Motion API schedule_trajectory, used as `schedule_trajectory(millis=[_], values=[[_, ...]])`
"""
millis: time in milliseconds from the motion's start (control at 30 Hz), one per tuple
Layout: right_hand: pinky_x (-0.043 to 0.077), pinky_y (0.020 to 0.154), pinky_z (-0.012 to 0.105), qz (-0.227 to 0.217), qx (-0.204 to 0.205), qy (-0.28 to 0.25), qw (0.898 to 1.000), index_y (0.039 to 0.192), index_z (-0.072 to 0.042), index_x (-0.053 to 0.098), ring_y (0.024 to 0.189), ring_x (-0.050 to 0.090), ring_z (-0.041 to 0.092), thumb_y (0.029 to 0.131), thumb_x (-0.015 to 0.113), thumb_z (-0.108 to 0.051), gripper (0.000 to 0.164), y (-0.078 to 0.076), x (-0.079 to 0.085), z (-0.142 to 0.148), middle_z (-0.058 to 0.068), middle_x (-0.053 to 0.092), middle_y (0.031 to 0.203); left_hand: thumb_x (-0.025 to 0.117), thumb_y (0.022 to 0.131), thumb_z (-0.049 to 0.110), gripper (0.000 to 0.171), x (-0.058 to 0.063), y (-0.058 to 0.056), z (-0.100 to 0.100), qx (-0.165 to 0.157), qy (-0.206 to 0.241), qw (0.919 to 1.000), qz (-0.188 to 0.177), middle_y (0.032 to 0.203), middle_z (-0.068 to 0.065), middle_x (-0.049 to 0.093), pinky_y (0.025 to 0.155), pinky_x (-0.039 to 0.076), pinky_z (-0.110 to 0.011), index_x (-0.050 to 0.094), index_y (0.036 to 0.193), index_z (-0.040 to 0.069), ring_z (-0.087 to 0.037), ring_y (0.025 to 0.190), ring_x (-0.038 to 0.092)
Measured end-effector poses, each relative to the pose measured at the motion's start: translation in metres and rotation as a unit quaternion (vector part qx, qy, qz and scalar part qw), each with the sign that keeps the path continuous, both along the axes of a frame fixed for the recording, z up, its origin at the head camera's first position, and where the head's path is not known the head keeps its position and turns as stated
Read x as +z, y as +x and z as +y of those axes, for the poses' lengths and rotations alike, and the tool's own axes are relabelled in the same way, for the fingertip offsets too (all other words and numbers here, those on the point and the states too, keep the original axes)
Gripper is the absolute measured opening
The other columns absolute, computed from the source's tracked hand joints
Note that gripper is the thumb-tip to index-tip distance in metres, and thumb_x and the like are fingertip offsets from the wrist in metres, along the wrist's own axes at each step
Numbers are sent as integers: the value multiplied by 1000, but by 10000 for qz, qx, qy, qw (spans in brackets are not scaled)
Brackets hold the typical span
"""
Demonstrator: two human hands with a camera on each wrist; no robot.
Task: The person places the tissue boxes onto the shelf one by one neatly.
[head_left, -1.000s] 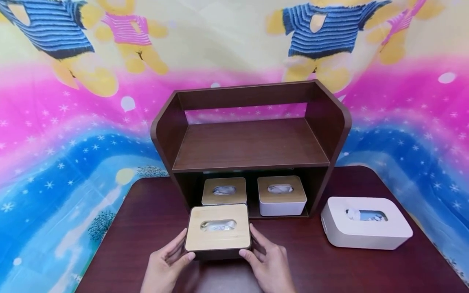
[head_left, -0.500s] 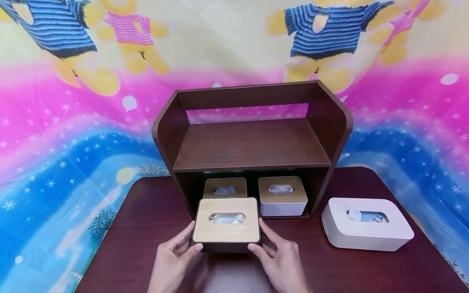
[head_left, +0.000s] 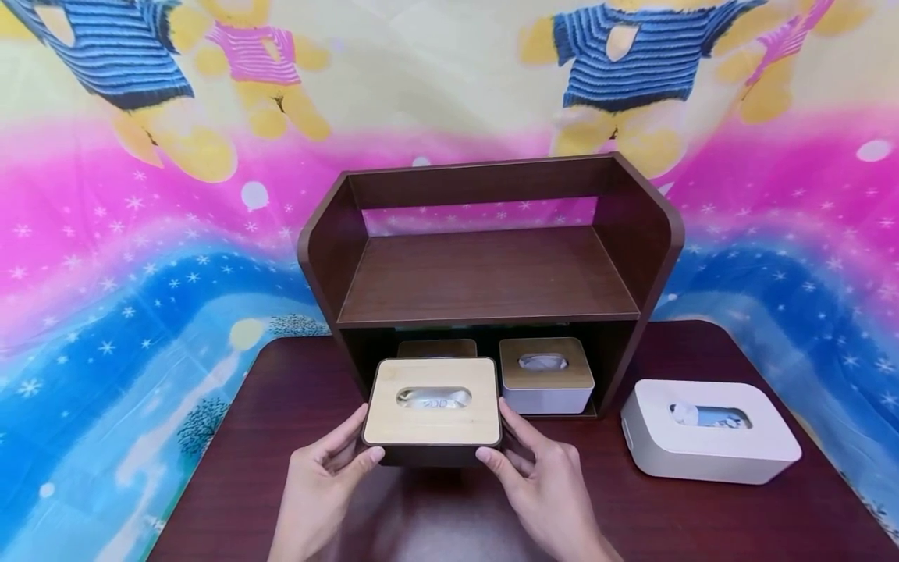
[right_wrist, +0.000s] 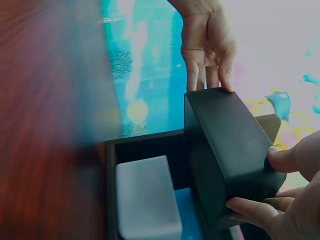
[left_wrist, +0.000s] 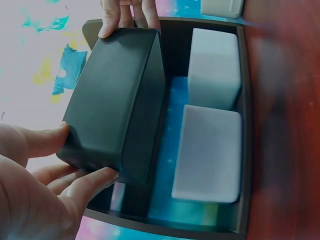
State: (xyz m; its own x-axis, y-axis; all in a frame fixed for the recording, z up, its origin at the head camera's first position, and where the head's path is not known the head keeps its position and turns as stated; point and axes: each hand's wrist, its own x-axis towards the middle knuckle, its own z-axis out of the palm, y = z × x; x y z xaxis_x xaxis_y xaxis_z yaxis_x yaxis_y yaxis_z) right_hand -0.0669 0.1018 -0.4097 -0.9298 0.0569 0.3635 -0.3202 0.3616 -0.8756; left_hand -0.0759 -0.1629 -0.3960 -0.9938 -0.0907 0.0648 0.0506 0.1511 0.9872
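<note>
Between my two hands is a dark tissue box (head_left: 434, 414) with a pale wooden lid and an oval slot. My left hand (head_left: 319, 484) grips its left end, thumb on the near side. The right hand (head_left: 544, 476) holds the opposite end the same way. In the left wrist view the tissue box (left_wrist: 112, 95) is held up off the table, in front of the shelf (head_left: 488, 273). Behind it, in the lower compartment, a white tissue box with a wooden lid (head_left: 437, 348) is mostly hidden. Another white tissue box (head_left: 548, 378) stands to its right.
A longer white tissue box (head_left: 709, 431) lies on the dark red table (head_left: 232, 468), right of the shelf. The shelf's upper board (head_left: 485, 273) has raised side panels and a back rail. A patterned cloth (head_left: 449, 86) hangs behind the table.
Both hands have carried the dark tissue box upward in view and slightly right, toward the shelf. It now covers more of the left white tissue box behind it.
</note>
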Motion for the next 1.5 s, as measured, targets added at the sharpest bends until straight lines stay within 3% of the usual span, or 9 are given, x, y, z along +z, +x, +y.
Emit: schedule_trajectory(millis=[167, 300, 700, 1000, 1267, 1500], values=[[61, 82, 19, 351, 30, 164, 9992, 148, -6, 65, 107, 74, 22, 89, 89, -14, 64, -1, 12, 1, 25, 68, 140, 83, 91, 0, 58, 12, 2, 0, 81, -76, 9997, 225, 145, -17, 66, 88, 63, -23, 65, 146, 4, -3, 119, 69], [61, 82, 18, 653, 61, 290, 9974, 148, -4, 64, 103, 75, 19, 90, 88, -12, 63, -3, 22, 2, 26, 69, 136, 84, 91, 3, 57, 22, 3, -1, 117, -133, 9991, 381, 143, -16, 67, 88, 63, -22, 66, 146, 6, -2, 118, 70], [61, 78, 13, 1067, -52, 913, 9901, 148, -8, 66, 94, 77, 9, 89, 90, -14, 64, -6, 53, 3, 22, 76, 128, 86, 92, 10, 56, 52, 2, -3, 414, -336, 9983, 232, 145, -2, 69, 90, 60, -17, 69, 145, 17, -1, 119, 69], [59, 73, 11, 1259, -56, 1129, 9856, 149, -9, 65, 94, 77, 7, 89, 89, -18, 65, -9, 74, 4, 18, 80, 118, 87, 92, 13, 56, 77, 1, -6, 387, -456, 9976, 356, 143, -4, 71, 90, 61, -17, 70, 145, 21, 1, 116, 72], [62, 78, 17, 1358, -23, 1081, 9848, 151, -10, 63, 99, 76, 8, 90, 89, -17, 67, -11, 96, 4, 16, 76, 131, 87, 92, 17, 55, 101, -2, -7, 431, -442, 9971, 439, 141, -5, 72, 90, 61, -18, 70, 144, 25, 1, 116, 73], [63, 83, 22, 1394, 44, 1153, 9835, 152, -8, 61, 102, 77, 9, 91, 88, -19, 67, -16, 114, 6, 13, 78, 127, 85, 94, 20, 56, 115, -7, -9, 323, -425, 9975, 457, 143, -3, 71, 93, 61, -18, 67, 147, 26, 2, 118, 72]])
